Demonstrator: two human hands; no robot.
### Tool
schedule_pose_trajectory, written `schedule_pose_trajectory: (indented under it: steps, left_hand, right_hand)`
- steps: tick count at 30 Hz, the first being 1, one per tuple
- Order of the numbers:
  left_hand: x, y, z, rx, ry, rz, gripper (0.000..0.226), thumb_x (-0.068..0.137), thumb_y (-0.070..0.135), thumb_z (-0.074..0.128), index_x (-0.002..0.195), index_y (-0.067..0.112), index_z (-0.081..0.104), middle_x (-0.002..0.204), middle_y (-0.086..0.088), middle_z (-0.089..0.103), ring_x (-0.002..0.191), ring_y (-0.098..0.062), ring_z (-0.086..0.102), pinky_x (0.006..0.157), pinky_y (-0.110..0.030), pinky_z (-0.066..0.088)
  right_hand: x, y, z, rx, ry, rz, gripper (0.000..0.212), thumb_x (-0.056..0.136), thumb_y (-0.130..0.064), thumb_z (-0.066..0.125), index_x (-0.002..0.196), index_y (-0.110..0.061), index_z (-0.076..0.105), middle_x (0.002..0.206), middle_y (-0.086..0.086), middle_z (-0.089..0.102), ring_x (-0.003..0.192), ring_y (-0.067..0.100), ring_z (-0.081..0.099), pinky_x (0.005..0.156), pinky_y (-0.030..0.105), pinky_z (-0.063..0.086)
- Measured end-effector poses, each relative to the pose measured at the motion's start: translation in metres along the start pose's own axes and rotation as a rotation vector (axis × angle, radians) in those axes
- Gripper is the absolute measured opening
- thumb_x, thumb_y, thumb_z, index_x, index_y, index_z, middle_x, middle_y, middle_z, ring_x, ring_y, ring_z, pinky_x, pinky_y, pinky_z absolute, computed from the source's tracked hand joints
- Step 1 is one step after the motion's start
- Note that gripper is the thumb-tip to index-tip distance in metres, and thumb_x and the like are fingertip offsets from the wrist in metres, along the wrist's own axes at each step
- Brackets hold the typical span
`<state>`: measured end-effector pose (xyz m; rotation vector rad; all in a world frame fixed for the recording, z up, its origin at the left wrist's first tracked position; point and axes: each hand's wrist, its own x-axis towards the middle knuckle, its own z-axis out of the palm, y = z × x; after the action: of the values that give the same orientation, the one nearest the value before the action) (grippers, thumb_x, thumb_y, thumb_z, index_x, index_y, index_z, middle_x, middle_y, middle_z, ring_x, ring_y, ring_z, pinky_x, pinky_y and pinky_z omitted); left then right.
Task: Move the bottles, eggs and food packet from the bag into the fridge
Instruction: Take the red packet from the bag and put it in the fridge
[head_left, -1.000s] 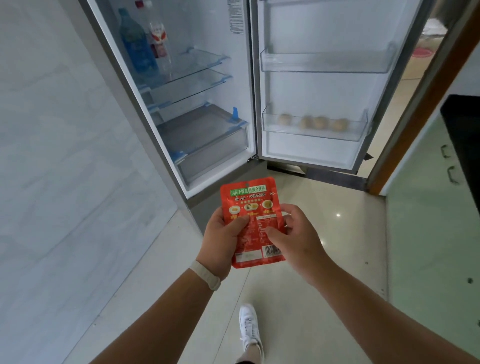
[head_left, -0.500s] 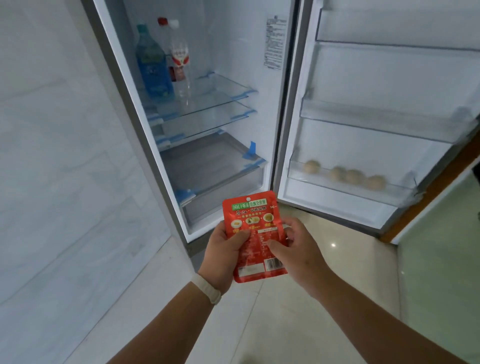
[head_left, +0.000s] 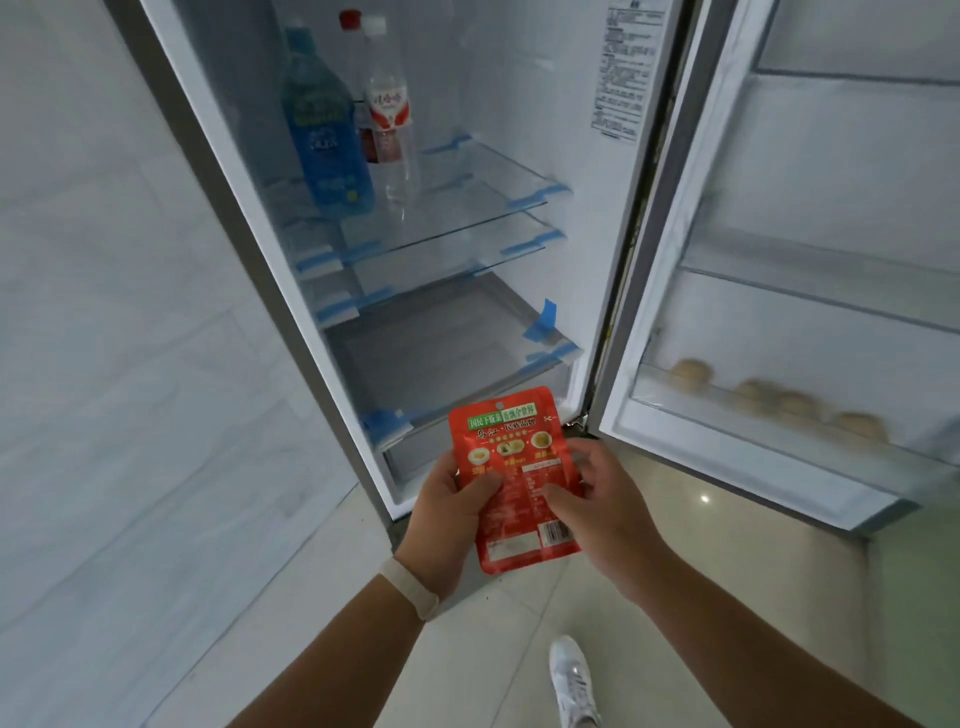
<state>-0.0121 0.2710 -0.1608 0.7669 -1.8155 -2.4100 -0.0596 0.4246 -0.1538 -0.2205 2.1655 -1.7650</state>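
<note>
1. The fridge (head_left: 519, 78) stood open, with its door (head_left: 831, 156) swung out to the right.
2. The food packet (head_left: 514, 478), red with a green band of print near its top, was held upright in the air in front of the fridge's lower part. From the head view it overlapped the bottom drawer (head_left: 441, 364). It was outside the compartment and touched only the hands.
3. The left hand (head_left: 447, 514) gripped the packet's left edge, thumb pressed on the printed face and fingers curled behind. A pale wristband (head_left: 410, 587) sat on that wrist.
4. The right hand (head_left: 597, 514) gripped the packet's right edge the same way: thumb on the front, fingers wrapped round the back.
5. A blue bottle (head_left: 324, 140) and a clear bottle (head_left: 389, 119) with a red-and-white label stood upright, just beside each other, at the left of the upper glass shelf (head_left: 467, 208). A red-capped bottle (head_left: 350, 18) showed behind them, mostly hidden.
6. Four eggs (head_left: 691, 374) lay in a row in the lower door shelf (head_left: 779, 441), blurred behind its clear front.
7. Blue tape strips (head_left: 545, 317) marked the shelf corners, and a printed label (head_left: 621, 67) was stuck on the right inner wall.
8. A white shoe (head_left: 574, 680) rested on the tiled floor (head_left: 727, 597) below the arms.
</note>
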Motion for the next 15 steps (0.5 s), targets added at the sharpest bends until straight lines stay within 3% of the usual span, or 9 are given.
schedule_pose_trajectory:
  steps: [6,12,15]
  left_hand:
    - [0.054,0.003,0.023,0.012,0.095,-0.013,0.028,0.097,0.020,0.059,0.125,0.019,0.055,0.108,-0.004,0.075,0.093,-0.029,0.075,0.079,-0.049,0.061]
    - [0.106,0.020,0.045,-0.050,0.264,-0.023,0.023,0.096,0.019,0.062,0.118,0.020,0.056,0.101,-0.002,0.077,0.089,-0.029,0.075,0.081,-0.054,0.060]
    - [0.122,0.024,0.047,-0.090,0.345,-0.027,0.027,0.095,0.020,0.063,0.120,0.023,0.054,0.106,-0.003,0.076,0.090,-0.030,0.075,0.082,-0.058,0.058]
  right_hand:
    - [0.072,0.010,-0.019,0.029,-0.113,0.034,0.033,0.091,-0.018,0.067,0.118,-0.023,0.050,0.105,-0.001,0.069,0.085,0.011,0.072,0.067,0.026,0.059]
    - [0.147,0.006,-0.033,0.004,-0.251,0.019,0.037,0.090,-0.029,0.067,0.121,-0.026,0.047,0.107,-0.001,0.068,0.088,0.015,0.072,0.075,0.038,0.062]
    - [0.175,0.000,-0.032,-0.020,-0.310,-0.023,0.036,0.090,-0.030,0.067,0.121,-0.027,0.047,0.104,-0.006,0.067,0.084,0.009,0.072,0.070,0.030,0.061]
